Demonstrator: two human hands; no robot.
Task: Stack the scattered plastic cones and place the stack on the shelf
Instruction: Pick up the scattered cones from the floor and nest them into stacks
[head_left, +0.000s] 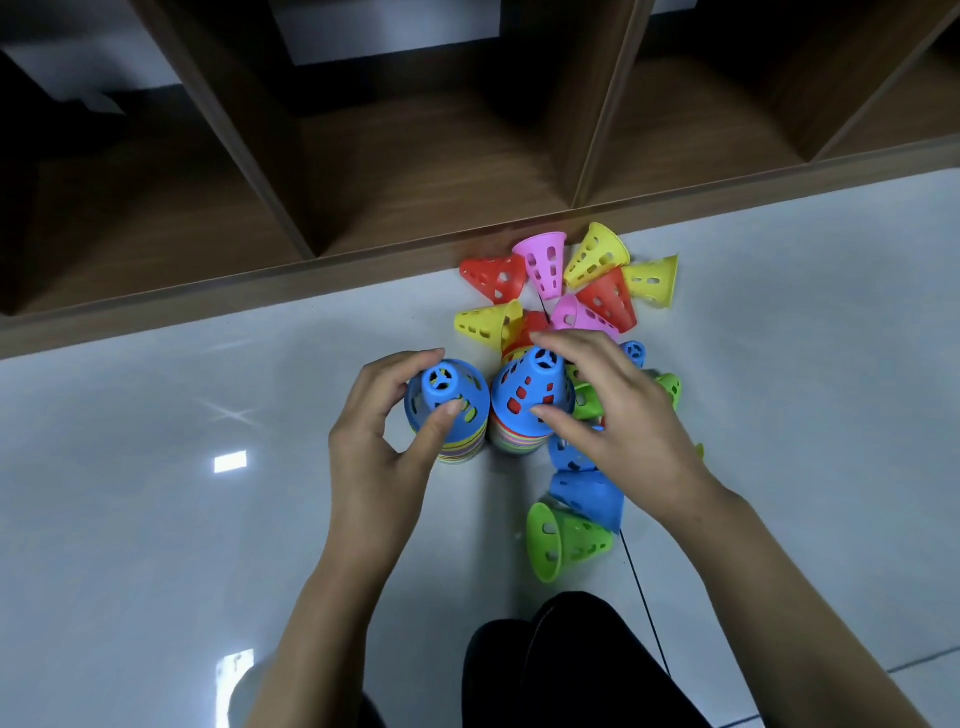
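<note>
Glossy floor (156, 415), perhaps tiled; wooden shelf (208, 296)

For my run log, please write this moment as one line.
phase: stacking | left hand: holds left cone stack | right hand: holds right cone stack | loose cones: on floor | shelf: no cones yet

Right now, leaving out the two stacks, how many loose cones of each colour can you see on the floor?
Red cones: 3
Pink cones: 2
Yellow cones: 3
Green cones: 3
Blue cones: 3
Total: 14 showing; the right hand may hide more.
</note>
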